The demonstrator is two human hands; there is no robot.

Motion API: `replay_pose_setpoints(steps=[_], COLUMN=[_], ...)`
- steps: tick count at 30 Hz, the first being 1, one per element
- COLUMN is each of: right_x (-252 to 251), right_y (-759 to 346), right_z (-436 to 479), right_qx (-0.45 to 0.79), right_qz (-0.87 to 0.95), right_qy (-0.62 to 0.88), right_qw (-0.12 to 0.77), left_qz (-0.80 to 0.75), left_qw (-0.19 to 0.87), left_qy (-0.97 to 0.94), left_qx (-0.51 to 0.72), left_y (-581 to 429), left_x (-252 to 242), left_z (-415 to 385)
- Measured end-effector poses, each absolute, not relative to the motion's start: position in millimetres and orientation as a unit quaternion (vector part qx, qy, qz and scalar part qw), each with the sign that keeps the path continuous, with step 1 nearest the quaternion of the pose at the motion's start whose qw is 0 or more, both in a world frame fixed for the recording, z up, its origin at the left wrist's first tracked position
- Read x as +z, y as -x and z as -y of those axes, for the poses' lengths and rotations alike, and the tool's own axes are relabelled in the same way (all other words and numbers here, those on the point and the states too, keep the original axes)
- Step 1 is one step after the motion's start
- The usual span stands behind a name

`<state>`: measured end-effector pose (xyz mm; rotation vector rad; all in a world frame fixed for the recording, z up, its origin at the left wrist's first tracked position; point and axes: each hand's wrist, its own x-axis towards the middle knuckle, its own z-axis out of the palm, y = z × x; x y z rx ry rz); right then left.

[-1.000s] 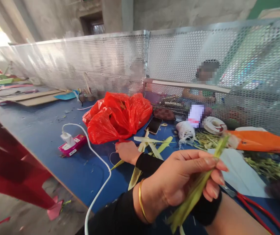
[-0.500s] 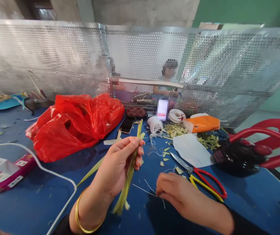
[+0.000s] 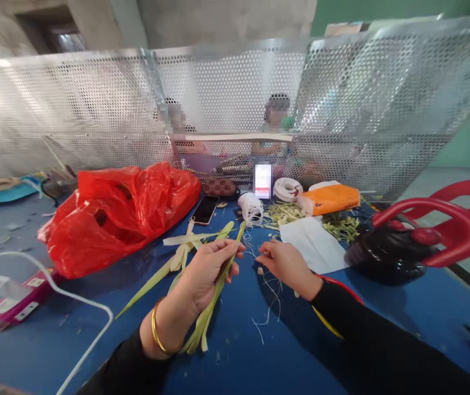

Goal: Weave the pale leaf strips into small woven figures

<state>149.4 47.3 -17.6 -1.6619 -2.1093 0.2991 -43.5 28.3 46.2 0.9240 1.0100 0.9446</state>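
My left hand (image 3: 205, 274) is closed round a slim bundle of yellow-green leaf strips (image 3: 212, 312), which slants from its thin tip above the fingers to loose ends below the palm. Just to the right, my right hand (image 3: 290, 266) has its fingers pinched together on white thread; loose lengths of thread (image 3: 278, 302) trail beneath it. A ball of white thread (image 3: 251, 208) stands right behind the bundle's tip. More pale leaf strips (image 3: 156, 282) lie left of my left hand. Scissors (image 3: 344, 286) with red and yellow handles are mostly hidden under my right forearm.
A red plastic bag (image 3: 123, 219) fills the left, near a phone (image 3: 205, 210) and a white cable (image 3: 95, 304). White paper (image 3: 317, 244), an orange packet (image 3: 329, 198) and a black pot (image 3: 386, 255) with red handle stand right. A perforated metal screen (image 3: 235, 82) closes the back.
My right hand has moved up and away from me, now beside the left fingers, its forearm covering the scissors. My left hand, still holding the bundle, is slightly lower as the camera view shifted.
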Motion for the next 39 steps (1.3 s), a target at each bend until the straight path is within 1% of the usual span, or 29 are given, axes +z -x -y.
replay_pose_setpoints(steps=[5,10,19,23,28,31,35,39], right_x=[-29,-30,-26,-26,-18,-13,-7,-4], right_y=[-141,-152,-127,-122,-132,-134,-131,-126], right_z=[-59,-54,-57,-65,-55,-41,-18,5], right_qx=[0.110,0.163,0.213,0.291,0.427,0.501,0.572,0.619], right_qz=[0.747,0.712,0.681,0.643,0.550,0.486,0.422,0.395], right_qy=[0.603,0.613,0.634,0.629,0.586,0.559,0.530,0.507], right_qw=[0.258,0.302,0.297,0.326,0.414,0.447,0.462,0.451], left_qz=[-0.459,-0.480,-0.472,-0.475,-0.469,-0.453,-0.451,-0.433], left_qw=[0.677,0.684,0.704,0.710,0.716,0.722,0.737,0.751], left_qy=[-0.403,-0.389,-0.327,-0.303,-0.295,-0.302,-0.290,-0.291], left_qx=[0.410,0.389,0.418,0.423,0.426,0.426,0.411,0.405], left_y=[44,42,43,47,50,51,51,48], left_x=[37,32,32,33,28,23,19,19], left_z=[-29,-30,-23,-20,-21,-22,-21,-17])
